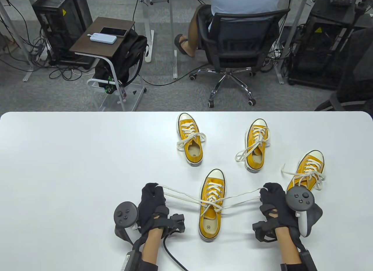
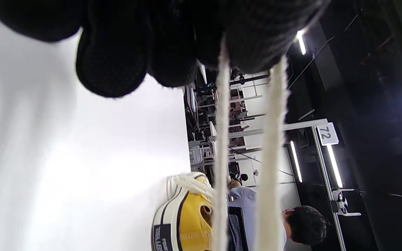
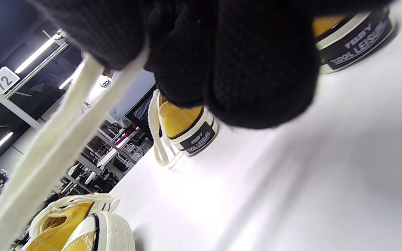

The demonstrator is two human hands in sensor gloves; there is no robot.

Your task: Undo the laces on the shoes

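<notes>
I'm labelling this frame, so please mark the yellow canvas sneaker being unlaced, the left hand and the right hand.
Yellow canvas sneaker being unlaced (image 1: 211, 221), table view, on its insole.
Left hand (image 1: 152, 202), table view, on the glove's back.
Right hand (image 1: 272, 199), table view, on the glove's back.

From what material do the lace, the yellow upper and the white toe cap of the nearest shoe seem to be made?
Lace: likely woven cotton or similar fibre, matte cream; the left wrist view shows a flat, fuzzy weave. Yellow upper: looks like canvas, matte cloth with no shine. Toe cap: probably rubber, smooth off-white. The left hand and right hand both hold the lace.
</notes>
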